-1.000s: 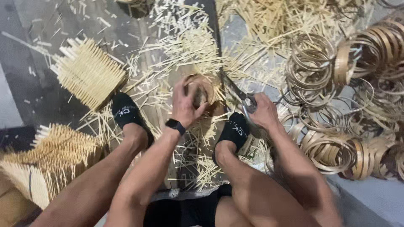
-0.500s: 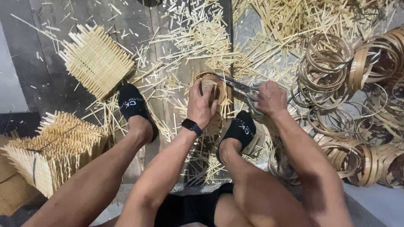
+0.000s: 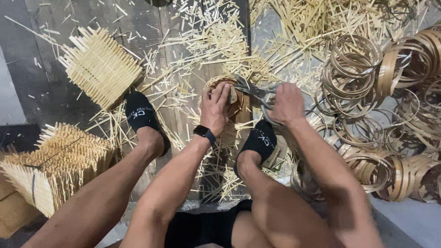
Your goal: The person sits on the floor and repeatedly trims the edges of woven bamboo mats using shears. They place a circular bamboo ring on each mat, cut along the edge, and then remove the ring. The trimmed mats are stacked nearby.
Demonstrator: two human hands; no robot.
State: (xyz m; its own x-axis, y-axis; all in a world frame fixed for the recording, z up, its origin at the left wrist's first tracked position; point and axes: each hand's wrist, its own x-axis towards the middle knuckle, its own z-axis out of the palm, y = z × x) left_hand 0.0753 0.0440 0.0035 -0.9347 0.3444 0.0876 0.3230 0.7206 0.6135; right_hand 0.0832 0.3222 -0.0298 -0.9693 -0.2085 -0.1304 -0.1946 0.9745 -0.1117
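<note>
Fingers: left hand (image 3: 215, 106) clasps woven basket (image 3: 225, 92) | right hand (image 3: 285, 103) grips shears (image 3: 255, 90)

Only white printed labels show: one on each black sock (image 3: 140, 112), left of centre and at centre (image 3: 262, 138). No packages, signs or screens.

Even, soft daylight, no glare. Faint shadows beneath the bamboo strips (image 3: 216, 41). Right forearm (image 3: 340, 193) shows motion blur; slight wide-angle stretching at frame edges.

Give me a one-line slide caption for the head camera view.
Left hand steadies a small woven bamboo basket while right hand works scissors at its rim.
</note>
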